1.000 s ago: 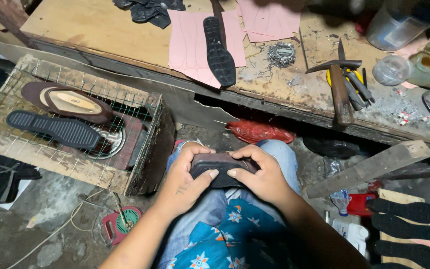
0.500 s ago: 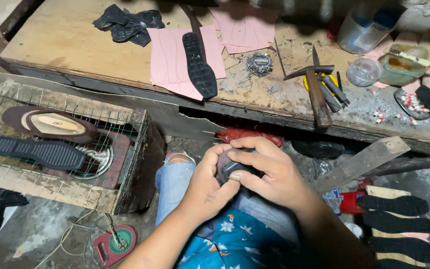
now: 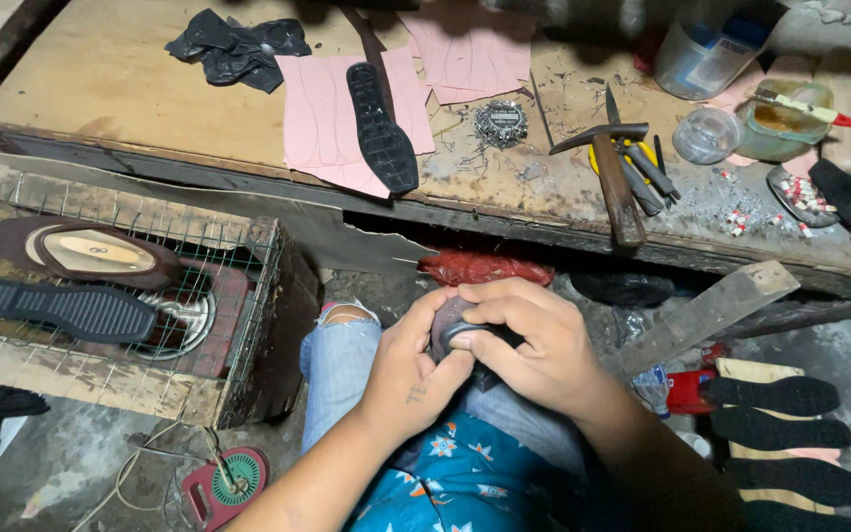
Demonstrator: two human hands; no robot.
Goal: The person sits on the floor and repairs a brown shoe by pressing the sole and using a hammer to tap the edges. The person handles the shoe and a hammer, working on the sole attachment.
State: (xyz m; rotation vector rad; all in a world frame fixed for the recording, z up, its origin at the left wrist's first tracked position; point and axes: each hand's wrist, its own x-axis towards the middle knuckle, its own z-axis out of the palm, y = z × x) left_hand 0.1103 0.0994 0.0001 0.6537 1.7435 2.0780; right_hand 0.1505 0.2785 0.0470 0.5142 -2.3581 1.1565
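While both hands press together at lower centre of the frame, left hand and right hand clasped around a dark shoe piece, hammer on the workbench above, black sole on pink sheets.

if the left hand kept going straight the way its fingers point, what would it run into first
The left hand points up and right, its thumb already pressed on the dark shoe piece that both hands hold. Past that, likely the red bundle under the workbench edge, though depth is unclear.
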